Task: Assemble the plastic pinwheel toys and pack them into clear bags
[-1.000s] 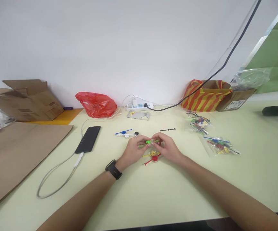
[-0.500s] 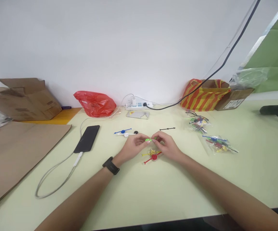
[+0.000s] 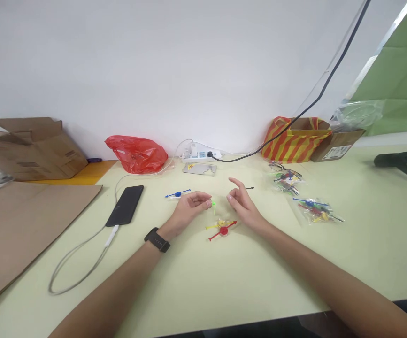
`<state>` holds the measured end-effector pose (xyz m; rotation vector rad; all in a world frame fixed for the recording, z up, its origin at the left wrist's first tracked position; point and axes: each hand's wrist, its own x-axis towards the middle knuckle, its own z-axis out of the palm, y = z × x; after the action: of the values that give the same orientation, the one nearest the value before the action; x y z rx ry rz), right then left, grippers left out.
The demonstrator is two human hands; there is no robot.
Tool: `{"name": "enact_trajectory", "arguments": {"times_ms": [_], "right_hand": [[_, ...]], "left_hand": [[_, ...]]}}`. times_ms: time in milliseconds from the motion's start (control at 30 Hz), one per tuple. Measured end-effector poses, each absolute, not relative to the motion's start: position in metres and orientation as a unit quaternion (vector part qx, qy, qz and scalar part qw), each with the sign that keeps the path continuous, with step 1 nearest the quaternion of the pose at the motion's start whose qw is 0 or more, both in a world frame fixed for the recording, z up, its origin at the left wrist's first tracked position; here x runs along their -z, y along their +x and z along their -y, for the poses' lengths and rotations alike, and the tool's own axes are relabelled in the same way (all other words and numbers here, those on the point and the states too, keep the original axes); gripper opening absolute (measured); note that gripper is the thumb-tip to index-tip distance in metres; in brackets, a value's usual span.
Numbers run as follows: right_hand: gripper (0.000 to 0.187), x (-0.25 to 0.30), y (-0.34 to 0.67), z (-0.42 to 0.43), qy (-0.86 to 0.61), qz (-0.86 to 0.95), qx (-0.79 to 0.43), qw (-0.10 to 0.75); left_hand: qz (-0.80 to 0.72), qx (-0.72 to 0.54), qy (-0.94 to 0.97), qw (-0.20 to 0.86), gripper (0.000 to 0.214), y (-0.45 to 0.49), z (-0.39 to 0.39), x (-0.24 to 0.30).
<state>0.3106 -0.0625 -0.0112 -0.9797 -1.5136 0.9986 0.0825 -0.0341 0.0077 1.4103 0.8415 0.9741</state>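
Between its thumb and fingers, my left hand [image 3: 190, 209] pinches a small green plastic arrow spinner [image 3: 213, 205], whose thin arm points down. My right hand [image 3: 242, 203] is apart from it, fingers spread and holding nothing. Just below the hands, a red arrow spinner [image 3: 223, 230] and a yellow arrow spinner [image 3: 220, 222] lie close together on the table. A blue arrow spinner [image 3: 178, 194] rests behind my left hand. Partly hidden behind my right hand is a black arrow [image 3: 249, 188].
Clear bags of coloured spinners [image 3: 318, 210] lie to the right. A phone [image 3: 125, 205] with a cable is at left, near a cardboard sheet [image 3: 30, 225]. A red plastic bag [image 3: 136, 154], a power strip [image 3: 203, 156] and a striped bag [image 3: 291, 143] stand along the wall.
My right hand has let go of the green spinner, opened and moved slightly right. My left hand still holds the spinner, now turned with its arm hanging down.
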Motion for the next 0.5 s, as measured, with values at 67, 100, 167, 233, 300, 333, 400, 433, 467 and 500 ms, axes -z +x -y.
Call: {"name": "enact_trajectory", "arguments": {"times_ms": [67,100,167,233,300,333,400,433,467,500], "right_hand": [[0.072,0.010,0.310,0.063,-0.397,0.616,-0.435,0.523],[0.074,0.009,0.310,0.064,-0.396,0.611,-0.436,0.529],[0.063,0.008,0.311,0.064,-0.400,0.612,-0.428,0.531],[0.038,0.006,0.313,0.063,-0.400,0.636,-0.437,0.494],[0.061,0.005,0.316,0.062,-0.392,0.658,-0.459,0.450],[0.071,0.005,0.318,0.060,-0.389,0.660,-0.466,0.442],[0.077,0.007,0.321,0.057,-0.398,0.645,-0.456,0.467],[0.076,0.008,0.322,0.055,-0.409,0.632,-0.443,0.486],[0.074,0.010,0.324,0.053,-0.423,0.621,-0.432,0.499],[0.071,0.011,0.326,0.050,-0.441,0.610,-0.422,0.506]], "left_hand": [[-0.364,-0.426,0.597,0.574,0.034,0.083,0.034,-0.008],[-0.365,-0.430,0.595,0.572,0.035,0.083,0.034,-0.008],[-0.366,-0.436,0.594,0.569,0.035,0.084,0.034,-0.008],[-0.366,-0.440,0.594,0.565,0.034,0.084,0.034,-0.007],[-0.367,-0.442,0.594,0.563,0.034,0.085,0.034,-0.008],[-0.368,-0.443,0.593,0.562,0.034,0.085,0.034,-0.008],[-0.370,-0.449,0.588,0.562,0.035,0.084,0.034,-0.008],[-0.371,-0.451,0.584,0.563,0.036,0.084,0.033,-0.007],[-0.373,-0.454,0.581,0.564,0.036,0.084,0.033,-0.007],[-0.375,-0.454,0.578,0.565,0.036,0.083,0.032,-0.007]]}}
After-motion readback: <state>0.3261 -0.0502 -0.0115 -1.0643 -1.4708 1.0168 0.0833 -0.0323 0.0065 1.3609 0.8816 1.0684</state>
